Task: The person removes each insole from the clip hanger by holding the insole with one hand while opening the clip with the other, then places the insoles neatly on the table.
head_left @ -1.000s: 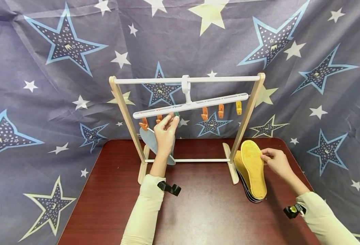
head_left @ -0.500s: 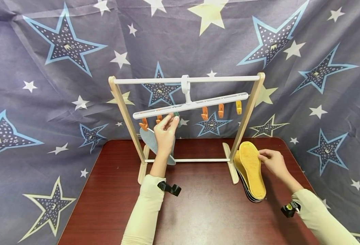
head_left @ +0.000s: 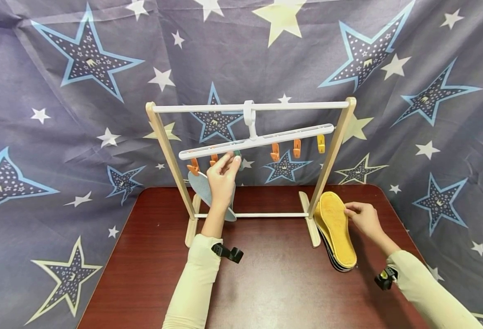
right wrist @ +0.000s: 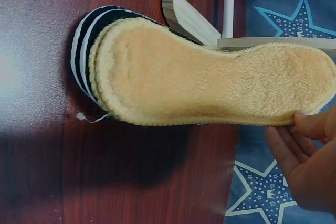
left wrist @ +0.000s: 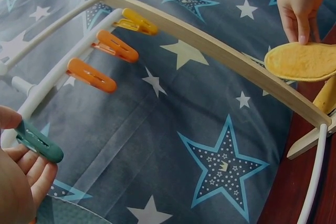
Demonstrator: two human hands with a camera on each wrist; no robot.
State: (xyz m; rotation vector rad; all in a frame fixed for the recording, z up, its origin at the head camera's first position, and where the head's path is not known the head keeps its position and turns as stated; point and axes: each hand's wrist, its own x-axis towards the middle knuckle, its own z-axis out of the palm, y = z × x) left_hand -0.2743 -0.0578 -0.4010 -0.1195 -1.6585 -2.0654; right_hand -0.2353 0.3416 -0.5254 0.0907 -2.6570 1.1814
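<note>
My left hand (head_left: 221, 179) is raised to the white hanger bar (head_left: 262, 141) and pinches a green clothespin (left wrist: 40, 142) between thumb and fingers. Behind that forearm a light blue insole (head_left: 200, 186) hangs from an orange clothespin (head_left: 193, 166) at the bar's left end. On the right, my right hand (head_left: 364, 218) pinches the edge of a yellow fuzzy insole (right wrist: 210, 85) near its far end. That end is lifted, while its near end lies over a stack of insoles with black-and-white edges (right wrist: 84, 51). Part of the blue insole is hidden by my left arm.
The hanger hooks over the top rod (head_left: 299, 106) of a wooden rack (head_left: 334, 151). Two orange clothespins (left wrist: 116, 46) and a yellow one (left wrist: 137, 21) hang on the bar's right half. The rack's right foot (head_left: 309, 224) stands beside the insole stack on the reddish-brown table (head_left: 266, 274).
My right hand has moved slightly left and down, and the yellow insole's far end has shifted left and lower with it. The left hand stays at the green clothespin.
</note>
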